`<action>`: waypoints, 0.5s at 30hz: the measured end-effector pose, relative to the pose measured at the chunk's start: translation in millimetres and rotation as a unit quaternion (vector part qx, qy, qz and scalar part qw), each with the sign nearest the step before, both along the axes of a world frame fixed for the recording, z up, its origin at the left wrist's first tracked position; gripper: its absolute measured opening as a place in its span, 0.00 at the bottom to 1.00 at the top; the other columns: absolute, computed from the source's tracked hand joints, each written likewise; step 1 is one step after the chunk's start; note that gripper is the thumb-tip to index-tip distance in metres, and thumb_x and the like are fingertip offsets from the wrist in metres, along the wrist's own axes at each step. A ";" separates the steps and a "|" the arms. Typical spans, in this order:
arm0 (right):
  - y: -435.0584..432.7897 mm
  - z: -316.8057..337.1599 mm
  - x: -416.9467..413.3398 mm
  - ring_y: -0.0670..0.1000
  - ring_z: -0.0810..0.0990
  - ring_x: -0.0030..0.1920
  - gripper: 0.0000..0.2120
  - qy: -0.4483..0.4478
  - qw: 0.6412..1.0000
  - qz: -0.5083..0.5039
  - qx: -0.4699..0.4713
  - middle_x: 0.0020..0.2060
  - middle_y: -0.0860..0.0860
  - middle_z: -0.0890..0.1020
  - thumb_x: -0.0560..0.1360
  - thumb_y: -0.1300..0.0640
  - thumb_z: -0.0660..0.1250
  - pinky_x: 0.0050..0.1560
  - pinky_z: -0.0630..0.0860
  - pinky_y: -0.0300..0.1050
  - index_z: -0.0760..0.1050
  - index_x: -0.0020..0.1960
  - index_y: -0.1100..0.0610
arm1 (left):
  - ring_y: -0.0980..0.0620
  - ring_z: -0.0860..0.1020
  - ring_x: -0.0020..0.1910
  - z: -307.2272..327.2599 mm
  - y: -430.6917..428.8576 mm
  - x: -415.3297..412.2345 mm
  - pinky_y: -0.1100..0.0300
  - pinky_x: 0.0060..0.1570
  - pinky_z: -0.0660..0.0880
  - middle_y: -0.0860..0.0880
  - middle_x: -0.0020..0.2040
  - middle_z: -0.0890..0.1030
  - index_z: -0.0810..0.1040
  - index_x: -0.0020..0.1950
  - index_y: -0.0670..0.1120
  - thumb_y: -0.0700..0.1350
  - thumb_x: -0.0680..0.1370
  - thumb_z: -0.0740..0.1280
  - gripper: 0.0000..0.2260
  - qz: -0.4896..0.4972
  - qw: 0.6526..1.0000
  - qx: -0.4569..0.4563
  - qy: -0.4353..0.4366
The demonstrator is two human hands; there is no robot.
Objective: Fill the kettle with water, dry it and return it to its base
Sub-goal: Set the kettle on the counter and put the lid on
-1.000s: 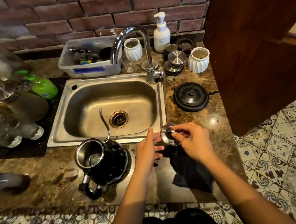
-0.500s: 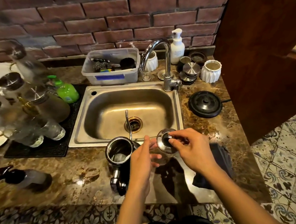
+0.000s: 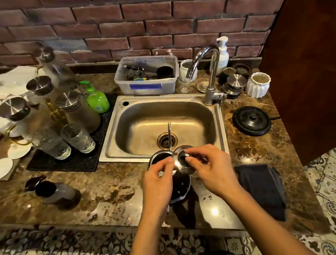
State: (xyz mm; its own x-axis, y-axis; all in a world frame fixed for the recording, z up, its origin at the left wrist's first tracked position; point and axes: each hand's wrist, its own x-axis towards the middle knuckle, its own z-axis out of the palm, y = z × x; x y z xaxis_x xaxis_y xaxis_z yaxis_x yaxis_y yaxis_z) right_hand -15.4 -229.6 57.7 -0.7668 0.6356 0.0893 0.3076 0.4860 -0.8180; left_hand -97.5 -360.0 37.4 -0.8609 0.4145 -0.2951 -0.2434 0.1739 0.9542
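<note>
Marble counter [image 3: 107, 193] below a brick wall: the kettle [image 3: 180, 187] is standing just in front of the sink [image 3: 141, 127], well apart from its base [image 3: 251, 120]. The right hand [image 3: 212, 170] is pinching the knob of the lid [image 3: 180, 163] and the left hand [image 3: 157, 181] is pinching its rim, holding it tilted over the kettle's mouth. Judged from this, the lid is needing levelling before pressing, so that it seats squarely.

Warm, fairly dim indoor light falls from above, leaving small white glare spots on the wet bench [image 3: 106, 189] and a hard glint on the lid [image 3: 177, 164]. The sink [image 3: 140, 120] carries a soft sheen. Shadows pool on the bench beneath the arms. Wide-angle distortion bows the brick wall [image 3: 147, 21], and the glass bottles [image 3: 82, 116] at left are smeared by blur.
</note>
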 end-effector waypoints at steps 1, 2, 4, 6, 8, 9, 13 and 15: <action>-3.4 -1.0 -4.3 0.40 0.80 0.46 0.09 -0.004 1.000 0.004 0.003 0.46 0.46 0.84 0.75 0.57 0.73 0.51 0.74 0.32 0.86 0.54 0.50 | 0.54 0.83 0.57 -2.2 -3.7 -3.1 0.47 0.64 0.78 0.52 0.53 0.87 0.88 0.53 0.52 0.51 0.79 0.69 0.09 0.004 1.000 -0.003 0.001; -7.1 -2.5 -9.0 0.41 0.80 0.45 0.09 -0.008 1.000 0.007 0.004 0.46 0.46 0.84 0.75 0.57 0.73 0.52 0.75 0.35 0.86 0.54 0.50 | 0.53 0.83 0.57 -3.0 -7.7 -6.3 0.47 0.64 0.78 0.51 0.54 0.87 0.88 0.52 0.52 0.51 0.78 0.69 0.09 0.010 1.000 -0.006 -0.005; -14.7 -6.0 -17.4 0.41 0.80 0.45 0.09 -0.010 1.000 0.009 0.002 0.46 0.47 0.84 0.74 0.57 0.74 0.52 0.77 0.39 0.86 0.54 0.49 | 0.52 0.84 0.56 -7.1 -16.5 -13.0 0.48 0.62 0.79 0.51 0.53 0.88 0.87 0.53 0.52 0.51 0.78 0.70 0.09 0.023 1.000 -0.013 -0.013; -21.3 -8.8 -24.4 0.42 0.80 0.45 0.09 -0.014 1.000 0.014 0.003 0.45 0.47 0.85 0.74 0.57 0.74 0.53 0.77 0.41 0.86 0.53 0.49 | 0.51 0.84 0.56 -9.6 -23.6 -19.3 0.50 0.61 0.79 0.51 0.52 0.87 0.88 0.52 0.52 0.50 0.78 0.70 0.08 0.030 0.999 -0.013 -0.014; -27.1 -10.4 -31.4 0.44 0.81 0.46 0.09 -0.024 0.999 0.022 0.006 0.46 0.47 0.85 0.74 0.56 0.74 0.55 0.77 0.42 0.86 0.54 0.49 | 0.52 0.84 0.56 -12.3 -29.6 -25.5 0.50 0.62 0.79 0.51 0.54 0.87 0.87 0.53 0.53 0.52 0.78 0.70 0.09 0.027 0.999 -0.026 -0.011; -29.6 -10.4 -34.3 0.44 0.81 0.48 0.09 -0.030 0.999 0.024 0.004 0.47 0.47 0.85 0.75 0.56 0.73 0.56 0.77 0.42 0.85 0.54 0.49 | 0.53 0.83 0.56 -12.9 -32.2 -27.6 0.48 0.62 0.79 0.51 0.54 0.87 0.87 0.53 0.53 0.53 0.77 0.69 0.10 0.021 0.999 -0.032 -0.010; -36.7 -10.9 -41.7 0.46 0.80 0.50 0.10 -0.049 0.998 0.030 -0.001 0.50 0.48 0.85 0.75 0.57 0.73 0.57 0.75 0.41 0.85 0.55 0.49 | 0.53 0.84 0.55 -13.9 -40.1 -33.7 0.46 0.62 0.79 0.53 0.53 0.87 0.87 0.52 0.54 0.55 0.75 0.69 0.11 0.007 0.999 -0.044 -0.001; -38.5 -12.3 -43.4 0.46 0.79 0.51 0.10 -0.052 0.998 0.027 -0.006 0.50 0.47 0.84 0.76 0.57 0.72 0.58 0.75 0.42 0.85 0.56 0.49 | 0.53 0.84 0.55 -14.2 -42.8 -36.4 0.45 0.62 0.79 0.53 0.53 0.87 0.87 0.52 0.55 0.58 0.73 0.69 0.13 0.001 0.999 -0.049 0.003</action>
State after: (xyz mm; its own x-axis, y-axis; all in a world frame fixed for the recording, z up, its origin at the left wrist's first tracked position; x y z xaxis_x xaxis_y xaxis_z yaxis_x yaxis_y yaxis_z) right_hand -58.9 -268.1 45.4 -0.8042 0.5943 0.0003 0.3655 0.4950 -0.7883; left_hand -133.8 -402.7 23.1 -0.8637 0.3821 -0.3287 -0.2381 0.2656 0.9342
